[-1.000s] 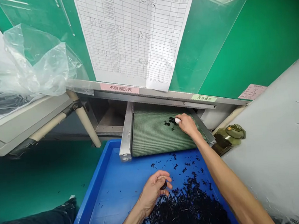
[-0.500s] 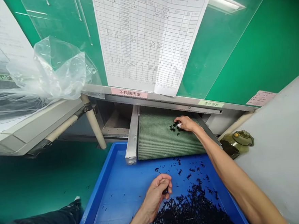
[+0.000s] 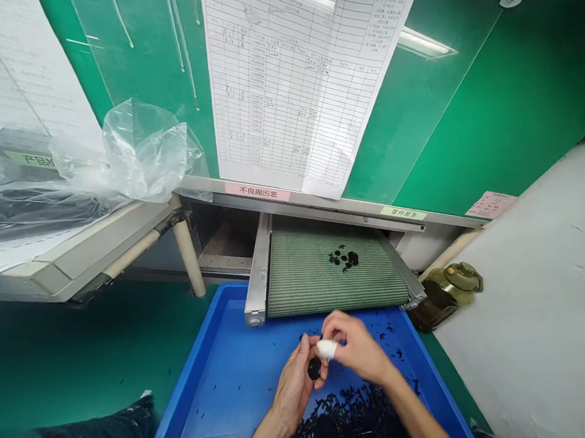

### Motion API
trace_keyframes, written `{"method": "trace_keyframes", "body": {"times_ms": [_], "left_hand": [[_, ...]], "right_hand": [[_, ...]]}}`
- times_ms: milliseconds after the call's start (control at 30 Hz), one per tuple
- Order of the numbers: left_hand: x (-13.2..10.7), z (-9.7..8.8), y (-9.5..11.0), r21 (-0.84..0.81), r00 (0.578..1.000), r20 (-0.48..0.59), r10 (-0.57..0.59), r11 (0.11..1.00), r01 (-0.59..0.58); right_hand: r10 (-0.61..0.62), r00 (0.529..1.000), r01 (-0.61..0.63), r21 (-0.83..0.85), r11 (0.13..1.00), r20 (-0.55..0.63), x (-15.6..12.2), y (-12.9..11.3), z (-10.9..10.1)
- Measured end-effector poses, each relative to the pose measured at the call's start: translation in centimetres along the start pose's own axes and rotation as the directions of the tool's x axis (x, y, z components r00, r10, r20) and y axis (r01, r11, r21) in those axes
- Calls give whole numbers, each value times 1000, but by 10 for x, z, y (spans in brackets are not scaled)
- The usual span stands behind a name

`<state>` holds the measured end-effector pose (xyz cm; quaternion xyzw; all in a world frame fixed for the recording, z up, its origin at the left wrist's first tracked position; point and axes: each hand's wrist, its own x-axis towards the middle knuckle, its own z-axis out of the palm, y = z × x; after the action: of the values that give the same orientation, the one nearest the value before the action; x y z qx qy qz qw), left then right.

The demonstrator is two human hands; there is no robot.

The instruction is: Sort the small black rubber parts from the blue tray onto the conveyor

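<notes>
My left hand (image 3: pixel 298 381) is closed around a small round black part (image 3: pixel 314 369), whose glossy face shows between the fingers. Against it, my right hand (image 3: pixel 350 348) pinches with thumb and fingers, one digit wrapped in white tape (image 3: pixel 326 349). What the right fingertips hold is too small and hidden to name. Both hands are over a blue tray (image 3: pixel 232 363). Under them lies a heap of small black plastic pieces (image 3: pixel 346 419). Beyond, a cluster of round and branched black parts (image 3: pixel 344 259) rests on the green conveyor belt (image 3: pixel 302 285).
The conveyor's metal side rail (image 3: pixel 257 275) overhangs the tray's far edge. A green-tinted bottle (image 3: pixel 448 291) stands at the right by a white surface. At the left are a bench (image 3: pixel 74 251) with clear plastic bags (image 3: pixel 147 152) and a dark bag (image 3: pixel 97 429) on the floor.
My right hand has come back from the parts on the belt to my left hand over the tray. The cluster on the belt is now uncovered. The view has shifted slightly.
</notes>
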<state>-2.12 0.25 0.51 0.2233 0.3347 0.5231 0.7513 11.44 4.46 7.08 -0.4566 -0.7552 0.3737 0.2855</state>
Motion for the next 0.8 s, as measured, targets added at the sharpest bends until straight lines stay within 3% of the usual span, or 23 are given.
{"method": "trace_keyframes", "body": {"times_ms": [100, 300, 433, 533, 633, 733, 800], "left_hand": [[2, -2, -6, 131, 1000, 22, 14, 991, -16], [6, -9, -11, 443, 997, -36, 69, 895, -46], [5, -9, -9, 473, 987, 31, 159, 867, -155], [4, -6, -7, 418, 989, 34, 147, 896, -147], [3, -2, -5, 318, 998, 5, 62, 946, -61], [2, 1, -2, 164, 1000, -13, -23, 986, 25], [2, 1, 0, 82, 998, -19, -55, 995, 56]], "right_hand": [[75, 996, -73, 36, 997, -45, -22, 7, 32], [43, 999, -38, -304, 952, 10, -31, 12, 23], [52, 997, -64, -258, 964, -51, -31, 17, 32], [74, 993, -95, -237, 967, -96, -29, 19, 30], [74, 990, -116, -399, 910, -119, -16, 15, -1], [23, 965, -179, -589, 788, -261, 14, 8, -51], [41, 960, -213, -628, 748, -277, 41, 8, -83]]}}
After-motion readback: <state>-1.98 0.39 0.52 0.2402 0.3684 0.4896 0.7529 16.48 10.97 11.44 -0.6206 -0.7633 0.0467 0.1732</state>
